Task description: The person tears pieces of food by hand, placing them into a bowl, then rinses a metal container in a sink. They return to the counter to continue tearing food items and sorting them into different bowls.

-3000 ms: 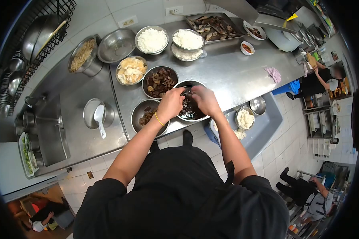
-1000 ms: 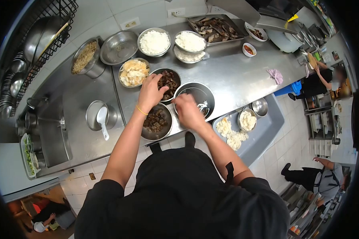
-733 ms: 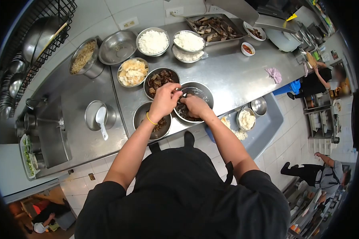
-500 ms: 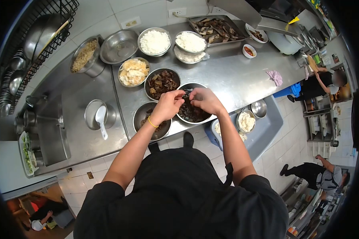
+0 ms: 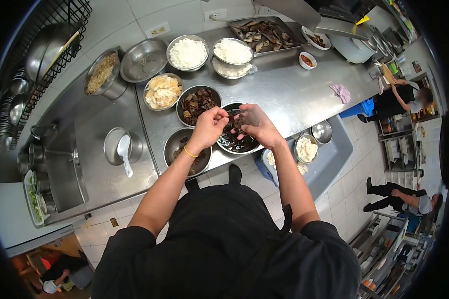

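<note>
Head view, entry at the counter (image 5: 294,94).

Position: left hand (image 5: 208,127) and right hand (image 5: 255,126) meet above the steel bowl (image 5: 239,152) of dark wet pieces, which stands at the near edge of the counter, right of centre. Both hands are closed in a pinch. Between their fingertips sits one dark piece (image 5: 238,120), lifted clear of the bowl's contents. Which hand carries most of it I cannot tell; it appears to be held from both sides.

Change: a second ago the left hand lay over the brown-food bowl (image 5: 178,105), just far-left of the steel bowl, and the right hand was low at the steel bowl's near rim. Half a second ago both were already together over the steel bowl, and they stay there now with little shift. A second person (image 5: 399,195) on the floor at near right has moved further right since then.

Hidden or unclear: the hands cover the far half of the steel bowl. The left forearm crosses the third bowl (image 5: 167,144), near-left, so its contents show only in part. The dark piece is too small to identify. The blue bin (image 5: 329,159) below the counter edge is partly cut by the right forearm.
</note>
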